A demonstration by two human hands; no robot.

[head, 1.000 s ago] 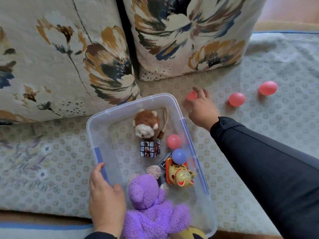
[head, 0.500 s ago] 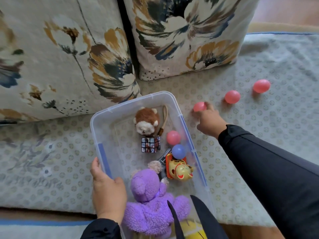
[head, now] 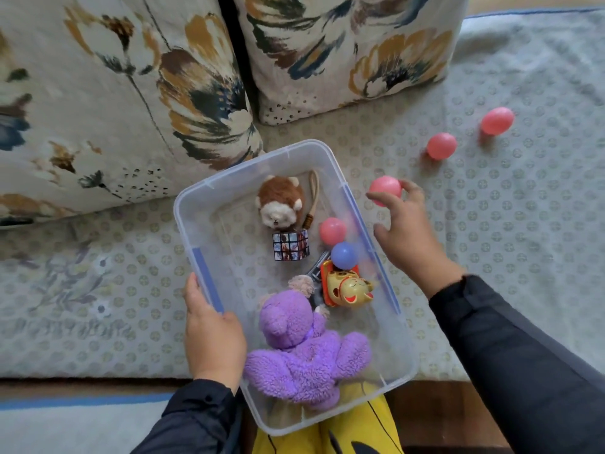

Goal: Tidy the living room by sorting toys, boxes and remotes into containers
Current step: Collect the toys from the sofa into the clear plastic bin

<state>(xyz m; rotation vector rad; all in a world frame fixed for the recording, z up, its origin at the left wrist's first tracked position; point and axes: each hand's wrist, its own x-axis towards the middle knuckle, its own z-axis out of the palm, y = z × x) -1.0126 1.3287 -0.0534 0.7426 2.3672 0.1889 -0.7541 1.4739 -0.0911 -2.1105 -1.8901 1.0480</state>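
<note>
The right hand (head: 409, 237) pinches a pink ball (head: 385, 190) in its fingertips, raised just beside the clear bin's (head: 229, 178) right rim. The left hand (head: 211, 335) grips the bin's left rim. The bin sits on a sofa seat cover (head: 491, 257) patterned with small medallions, floral cushions (head: 124, 93) behind; two pink balls (head: 441, 145) lie farther right. No writing is readable.

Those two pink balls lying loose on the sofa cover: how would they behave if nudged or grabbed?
Both pink balls are round and smooth, so a nudge would likely send them rolling. The right hand carries a matching ball on fingertips alone, suggesting they are light.
</note>
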